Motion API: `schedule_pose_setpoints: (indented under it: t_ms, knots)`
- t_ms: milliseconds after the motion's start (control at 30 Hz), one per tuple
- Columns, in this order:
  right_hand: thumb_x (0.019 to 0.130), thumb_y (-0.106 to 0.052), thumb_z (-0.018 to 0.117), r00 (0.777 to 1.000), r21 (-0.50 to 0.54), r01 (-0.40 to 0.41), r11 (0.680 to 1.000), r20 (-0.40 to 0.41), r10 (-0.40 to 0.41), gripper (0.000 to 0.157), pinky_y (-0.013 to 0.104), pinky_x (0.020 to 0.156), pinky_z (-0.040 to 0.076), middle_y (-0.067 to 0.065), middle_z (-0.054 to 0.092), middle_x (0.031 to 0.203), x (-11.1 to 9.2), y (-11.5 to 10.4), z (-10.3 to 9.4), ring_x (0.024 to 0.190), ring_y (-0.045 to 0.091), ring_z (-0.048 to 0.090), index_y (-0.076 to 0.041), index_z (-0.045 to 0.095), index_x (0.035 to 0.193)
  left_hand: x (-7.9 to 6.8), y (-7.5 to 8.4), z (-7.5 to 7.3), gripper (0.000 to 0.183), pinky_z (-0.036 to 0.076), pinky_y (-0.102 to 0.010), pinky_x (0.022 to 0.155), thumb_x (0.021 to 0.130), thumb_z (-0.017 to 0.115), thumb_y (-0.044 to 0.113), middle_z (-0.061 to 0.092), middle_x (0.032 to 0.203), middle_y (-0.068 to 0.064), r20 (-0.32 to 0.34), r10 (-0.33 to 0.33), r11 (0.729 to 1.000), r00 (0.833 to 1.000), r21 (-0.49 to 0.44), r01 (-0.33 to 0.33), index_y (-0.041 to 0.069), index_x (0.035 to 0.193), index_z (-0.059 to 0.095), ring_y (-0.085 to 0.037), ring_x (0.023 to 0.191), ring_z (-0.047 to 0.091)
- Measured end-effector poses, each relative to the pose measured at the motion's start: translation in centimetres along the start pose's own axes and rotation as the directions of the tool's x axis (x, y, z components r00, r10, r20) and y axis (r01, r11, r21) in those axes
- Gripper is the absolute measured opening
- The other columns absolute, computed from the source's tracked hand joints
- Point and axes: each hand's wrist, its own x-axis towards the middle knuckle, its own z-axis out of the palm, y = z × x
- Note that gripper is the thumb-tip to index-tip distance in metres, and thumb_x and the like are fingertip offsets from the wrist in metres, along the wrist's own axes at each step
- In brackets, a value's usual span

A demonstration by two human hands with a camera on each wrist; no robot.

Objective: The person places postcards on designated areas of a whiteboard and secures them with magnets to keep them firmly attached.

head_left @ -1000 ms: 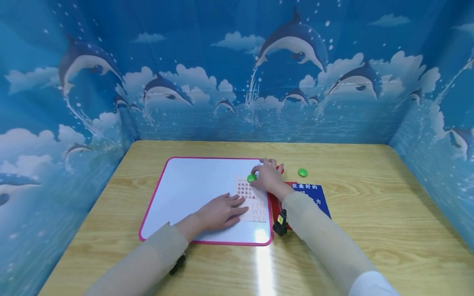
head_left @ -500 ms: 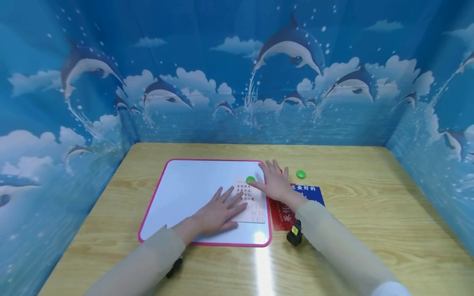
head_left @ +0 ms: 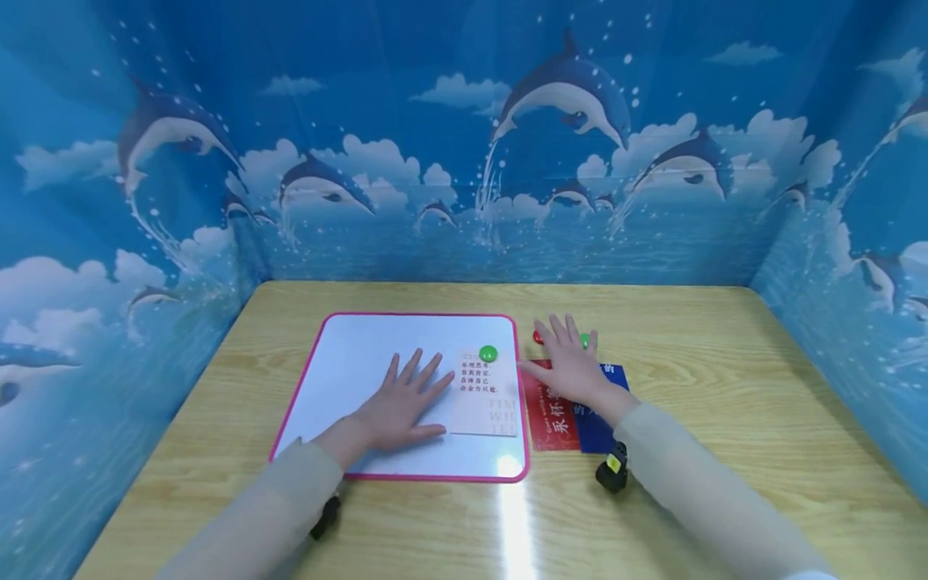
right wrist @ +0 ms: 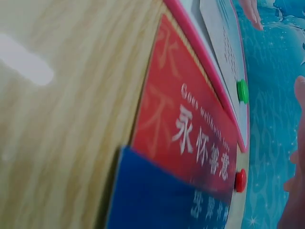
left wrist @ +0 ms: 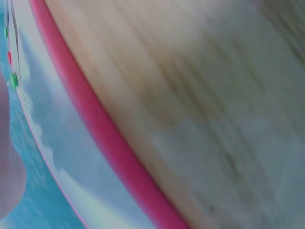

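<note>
The right hand, fingers apart, partly hides a dark blue printed card and a round green magnet. On the right of the pink-rimmed whiteboard, a pale rectangular card bears a second green magnet near its top. The left hand, also splayed, has moved off that card; board contact is unclear.

Head view bright, evenly lit; glare on tabletop and whiteboard; left wrist view blurred.
</note>
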Motion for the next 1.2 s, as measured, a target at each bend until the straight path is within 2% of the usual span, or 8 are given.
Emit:
schedule_pose_setpoints:
  t_ms: [400, 600, 833, 1000, 1200]
  knots:
    - [0.086, -0.058, 0.053, 0.999, -0.037, -0.033, 0.999, -0.002, 0.033, 0.089, 0.075, 0.103, -0.006, 0.024, 0.012, 0.155, -2.6, 3.5, -1.2, 0.142, 0.047, 0.000, -0.007, 0.018, 0.150, -1.7, -2.7, -1.1, 0.084, 0.000, -0.066, 0.111, 0.085, 0.053, 0.061, 0.006, 0.159, -0.014, -0.029, -0.138, 0.989, 0.990, -0.064, 0.136, 0.018, 0.150, 0.020, -0.043, 0.144, 0.001]
    - [0.086, -0.057, 0.054, 1.000, -0.059, -0.024, 0.998, -0.010, 0.023, 0.088, 0.077, 0.101, -0.005, 0.026, 0.015, 0.153, -3.9, 5.2, -1.2, 0.140, 0.050, 0.003, -0.006, 0.019, 0.149, -2.6, -4.2, -0.9, 0.088, 0.000, -0.067, 0.110, 0.083, 0.054, 0.062, 0.006, 0.158, -0.015, -0.032, -0.186, 0.982, 0.982, -0.049, 0.185, 0.019, 0.151, 0.018, -0.045, 0.143, 0.001]
    - [0.085, -0.058, 0.054, 0.998, -0.076, -0.060, 0.995, 0.006, 0.060, 0.090, 0.077, 0.100, -0.004, 0.027, 0.016, 0.153, -5.2, 6.7, -1.3, 0.139, 0.052, 0.004, -0.003, 0.021, 0.148, -3.4, -5.5, -0.8, 0.087, -0.002, -0.069, 0.109, 0.083, 0.056, 0.060, 0.008, 0.158, -0.017, -0.038, -0.214, 0.973, 0.976, -0.095, 0.209, 0.016, 0.150, 0.020, -0.047, 0.142, 0.001]
    - [0.084, -0.060, 0.054, 0.996, -0.062, -0.083, 0.995, 0.016, 0.085, 0.091, 0.077, 0.100, -0.006, 0.028, 0.015, 0.152, -5.5, 7.6, -1.3, 0.139, 0.052, 0.002, -0.003, 0.022, 0.148, -3.9, -6.3, -0.7, 0.089, -0.004, -0.068, 0.109, 0.083, 0.055, 0.062, 0.008, 0.157, -0.019, -0.010, -0.239, 0.964, 0.971, -0.124, 0.236, 0.015, 0.150, 0.021, -0.048, 0.142, 0.000]
    - [0.078, -0.059, 0.064, 0.995, -0.086, -0.080, 0.993, 0.059, 0.085, 0.092, 0.082, 0.095, -0.003, 0.029, 0.018, 0.150, -5.5, 9.2, -1.4, 0.135, 0.058, 0.005, -0.004, 0.031, 0.144, -4.3, -6.6, -0.6, 0.097, -0.006, -0.068, 0.109, 0.077, 0.056, 0.069, 0.008, 0.157, -0.019, 0.024, -0.250, 0.961, 0.968, -0.121, 0.251, 0.016, 0.150, 0.021, -0.048, 0.141, 0.000]
